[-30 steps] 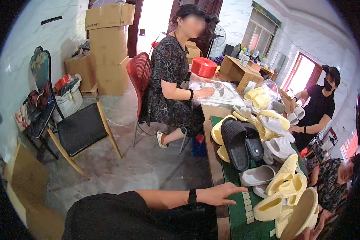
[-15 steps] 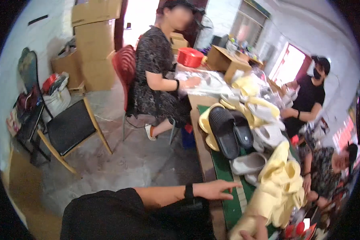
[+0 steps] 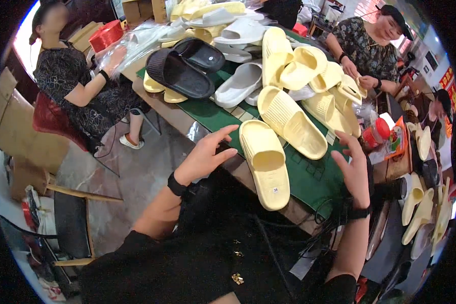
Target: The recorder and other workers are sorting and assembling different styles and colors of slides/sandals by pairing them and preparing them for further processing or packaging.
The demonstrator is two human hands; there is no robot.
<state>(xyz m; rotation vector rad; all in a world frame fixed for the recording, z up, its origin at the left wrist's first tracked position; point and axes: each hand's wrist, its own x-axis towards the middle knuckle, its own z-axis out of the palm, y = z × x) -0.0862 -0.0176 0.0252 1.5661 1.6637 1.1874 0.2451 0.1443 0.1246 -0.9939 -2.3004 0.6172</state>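
Both hands were empty and spread, the left hand (image 3: 205, 154) and right hand (image 3: 353, 169) flanking a pale yellow slipper (image 3: 265, 162) lying on the green mat (image 3: 309, 175), apparently about to pick it up, which called for closing in from both sides.

There is only one view, a fisheye camera on the person's head. It looks down and forward, from close above the tabletop (image 3: 309, 177) edge, and the person's own forearms come in from the lower edge; straight lines bend near the rim
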